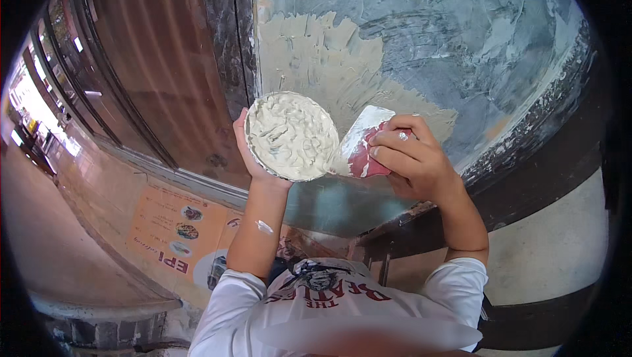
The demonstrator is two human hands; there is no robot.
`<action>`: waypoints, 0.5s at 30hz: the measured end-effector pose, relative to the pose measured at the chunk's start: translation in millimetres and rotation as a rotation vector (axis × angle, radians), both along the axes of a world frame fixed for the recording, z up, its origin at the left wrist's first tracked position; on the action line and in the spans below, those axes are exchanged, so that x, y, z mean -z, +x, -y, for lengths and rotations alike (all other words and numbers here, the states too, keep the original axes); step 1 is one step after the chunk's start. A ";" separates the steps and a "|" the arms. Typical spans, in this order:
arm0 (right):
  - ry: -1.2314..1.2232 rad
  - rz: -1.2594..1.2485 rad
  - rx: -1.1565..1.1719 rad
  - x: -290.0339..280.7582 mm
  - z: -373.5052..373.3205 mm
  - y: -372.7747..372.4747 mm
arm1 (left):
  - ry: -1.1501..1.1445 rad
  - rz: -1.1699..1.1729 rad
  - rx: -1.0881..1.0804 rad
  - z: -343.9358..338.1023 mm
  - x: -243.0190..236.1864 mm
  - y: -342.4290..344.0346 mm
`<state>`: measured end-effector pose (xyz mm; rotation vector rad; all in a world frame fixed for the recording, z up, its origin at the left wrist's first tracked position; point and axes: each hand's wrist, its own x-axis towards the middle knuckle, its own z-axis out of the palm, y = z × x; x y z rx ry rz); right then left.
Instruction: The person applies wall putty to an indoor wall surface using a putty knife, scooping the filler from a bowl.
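Within the right hand [418,161] sits a scraper [361,151] beside a paste-filled tub [260,166].

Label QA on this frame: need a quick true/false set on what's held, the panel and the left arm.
1. The left grip holds a round container of pale paste. True.
2. The red scraper in the right grip is spotless. False: it is smeared with whitish material.
3. The panel is one even colour. False: a beige patch covers part of it, with bluish-grey beyond.
4. The round container is left of the red scraper in the picture. True.
5. The left sleeve reaches the wrist. False: it ends well short; the left forearm is bare, with a whitish smear.
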<state>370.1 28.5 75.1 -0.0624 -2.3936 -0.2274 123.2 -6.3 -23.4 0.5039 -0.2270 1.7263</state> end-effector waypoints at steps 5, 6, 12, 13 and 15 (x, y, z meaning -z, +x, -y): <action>-0.020 0.037 -0.024 1.6 2.1 -3.4 | -0.044 -0.025 -0.031 -1.5 1.8 0.5; -0.015 0.030 -0.025 2.3 2.4 -4.2 | -0.030 0.001 -0.006 -1.4 2.7 0.3; 0.034 0.000 -0.002 8.6 0.5 -5.2 | -0.044 0.018 -0.009 -2.0 2.5 3.5; 0.028 -0.009 -0.005 9.7 0.0 -5.2 | -0.037 0.021 -0.005 -2.6 2.6 4.9; 0.022 -0.018 -0.008 10.7 -0.4 -5.6 | -0.064 0.015 -0.032 -2.7 1.7 7.3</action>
